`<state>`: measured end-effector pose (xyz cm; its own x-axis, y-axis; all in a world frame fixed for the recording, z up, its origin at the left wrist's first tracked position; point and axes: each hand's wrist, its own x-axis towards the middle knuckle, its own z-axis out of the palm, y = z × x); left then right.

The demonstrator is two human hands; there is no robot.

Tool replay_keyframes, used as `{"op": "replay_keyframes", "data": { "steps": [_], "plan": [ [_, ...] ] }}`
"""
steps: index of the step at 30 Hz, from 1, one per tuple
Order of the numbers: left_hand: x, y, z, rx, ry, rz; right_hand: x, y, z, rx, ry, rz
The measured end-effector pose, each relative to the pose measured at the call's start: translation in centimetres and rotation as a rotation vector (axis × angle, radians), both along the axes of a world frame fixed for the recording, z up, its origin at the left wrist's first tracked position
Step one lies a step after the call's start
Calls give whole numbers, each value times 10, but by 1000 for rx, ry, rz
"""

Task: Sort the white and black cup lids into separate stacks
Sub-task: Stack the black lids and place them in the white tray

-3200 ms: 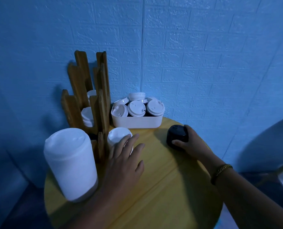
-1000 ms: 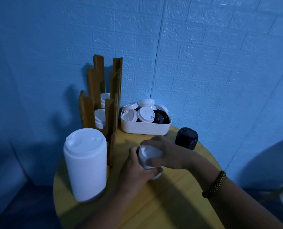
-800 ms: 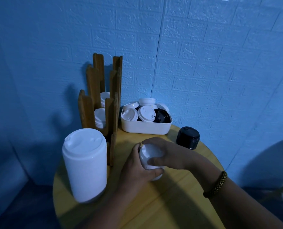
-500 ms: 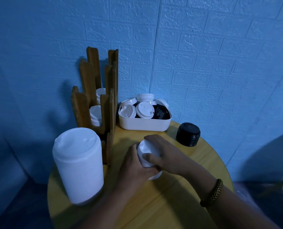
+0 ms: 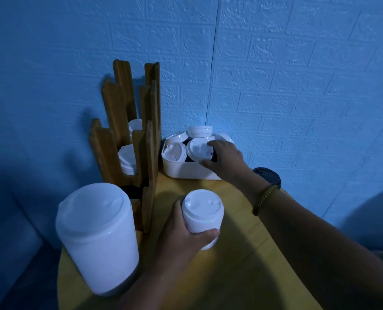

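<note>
Nearest to me, at the left edge of the round yellow table (image 5: 242,278), stands a tall white lidded cup (image 5: 97,238), upright and close to the rim. Just right of it the person's left hand (image 5: 181,233) wraps around a short stack of white lids (image 5: 202,217). The thumb lies across the front of the stack and the fingers curl behind it, so the grip is firm. The stack sits upright near the middle of the table, with its sip-hole top facing up.

Behind the cup rises a wooden holder (image 5: 118,121) with stepped slats. More white lids sit in its slots, one pile lower (image 5: 126,161) and another higher and farther back (image 5: 135,126).

The right arm reaches across the table, a braided bracelet (image 5: 264,198) on its wrist. The right hand (image 5: 225,161) is down in the right end of a white bin (image 5: 186,173) that stands against the wall. The fingers are bent over the contents and the thumb is at the bin's front wall. I cannot tell whether it has hold of anything, since the hand covers what lies beneath. The bin holds loose white lids (image 5: 199,151), some tilted, with dark patches between them.

Beyond the right forearm, partly hidden by it, a stack of black lids (image 5: 268,176) stands on the table's far right edge, apart from the bin. A blue brick-textured wall (image 5: 298,86) closes off the corner behind everything.
</note>
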<state>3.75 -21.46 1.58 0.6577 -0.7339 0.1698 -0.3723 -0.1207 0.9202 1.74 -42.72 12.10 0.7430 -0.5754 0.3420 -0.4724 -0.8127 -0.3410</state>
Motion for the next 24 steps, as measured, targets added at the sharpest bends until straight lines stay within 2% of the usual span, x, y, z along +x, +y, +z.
{"op": "replay_keyframes", "data": {
  "steps": [4,7,12,15,18,21,24],
  "plan": [
    [3,1,-2,-11,63,-23,38,-22,-4,-77,98,-70],
    [5,1,-3,-20,70,-28,48,-28,-6,-58,155,-63],
    [4,0,-4,-26,70,-37,31,-19,5,-52,-40,-73],
    [4,0,-5,-33,77,-35,-8,4,13,127,-155,-3],
    [3,1,-3,-54,92,-29,-63,29,-2,219,65,-55],
    [1,2,1,-54,77,-17,-98,47,-39,304,317,-256],
    [-1,4,4,-48,56,-24,-110,53,-60,313,410,-416]
  ]
}}
